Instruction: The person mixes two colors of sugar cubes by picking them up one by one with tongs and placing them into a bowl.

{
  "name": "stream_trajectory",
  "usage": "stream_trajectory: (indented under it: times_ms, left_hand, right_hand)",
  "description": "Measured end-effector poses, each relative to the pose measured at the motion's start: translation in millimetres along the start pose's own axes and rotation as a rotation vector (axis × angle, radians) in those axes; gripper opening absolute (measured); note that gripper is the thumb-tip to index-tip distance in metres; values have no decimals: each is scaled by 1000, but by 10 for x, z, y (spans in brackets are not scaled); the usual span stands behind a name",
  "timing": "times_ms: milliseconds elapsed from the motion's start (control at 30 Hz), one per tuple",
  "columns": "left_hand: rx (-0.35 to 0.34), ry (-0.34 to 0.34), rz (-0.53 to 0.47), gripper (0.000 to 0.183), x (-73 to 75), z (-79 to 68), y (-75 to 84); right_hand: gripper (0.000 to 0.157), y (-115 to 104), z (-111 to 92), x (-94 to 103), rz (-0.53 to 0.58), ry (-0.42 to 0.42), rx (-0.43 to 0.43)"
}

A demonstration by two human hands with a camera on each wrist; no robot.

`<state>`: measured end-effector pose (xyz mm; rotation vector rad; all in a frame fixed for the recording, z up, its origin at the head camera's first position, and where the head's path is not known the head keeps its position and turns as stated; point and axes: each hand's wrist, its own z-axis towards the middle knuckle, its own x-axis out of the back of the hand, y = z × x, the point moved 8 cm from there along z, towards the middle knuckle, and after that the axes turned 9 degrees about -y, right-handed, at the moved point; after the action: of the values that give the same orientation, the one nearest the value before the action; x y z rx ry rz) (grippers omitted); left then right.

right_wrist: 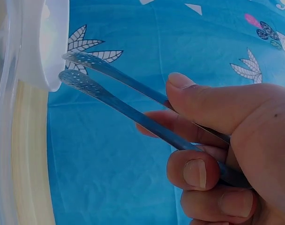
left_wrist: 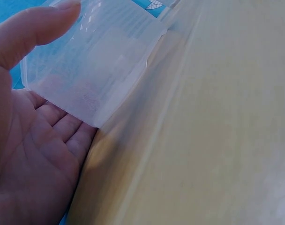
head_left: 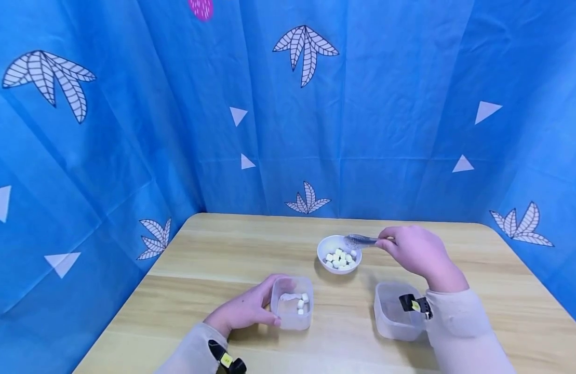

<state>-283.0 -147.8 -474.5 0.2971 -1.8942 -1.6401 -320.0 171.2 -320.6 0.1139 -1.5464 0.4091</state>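
My right hand (head_left: 420, 254) holds metal tongs (right_wrist: 133, 115) with perforated tips. The two tips stand slightly apart, with nothing seen between them, at the right rim of a white bowl (head_left: 324, 255). Several small white cube-shaped pieces (head_left: 339, 258) lie in the bowl. My left hand (head_left: 250, 306) grips a clear square plastic container (head_left: 294, 323) from its left side. In the left wrist view the thumb is on one side of this container, and the other fingers pass partly out of sight behind it. A few white cubes (head_left: 300, 304) sit inside, towards its right wall.
A second clear plastic container (head_left: 394, 328) stands below my right forearm, partly covered by the wrist strap. The light wooden table (head_left: 213, 249) is bordered by a blue patterned curtain (head_left: 386, 104) at the back and sides.
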Motion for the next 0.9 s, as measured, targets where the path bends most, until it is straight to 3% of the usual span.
stream_trajectory:
  times_ms: [200, 333, 633, 900]
  left_hand:
    - [-10, -1, -6, 84, 4, 19, -9]
    - [-5, 2, -7, 84, 15, 5, 5]
    - [7, 7, 1, 85, 24, -26, 41]
    - [10, 4, -12, 86, -21, -31, 23]
  right_hand:
    - [22, -24, -16, 73, 25, 7, 17]
    - [23, -112, -30, 94, 71, 1, 77]
    - [23, -585, -57, 24, 207, -30, 258]
    - [27, -867, -76, -73, 264, -133, 362]
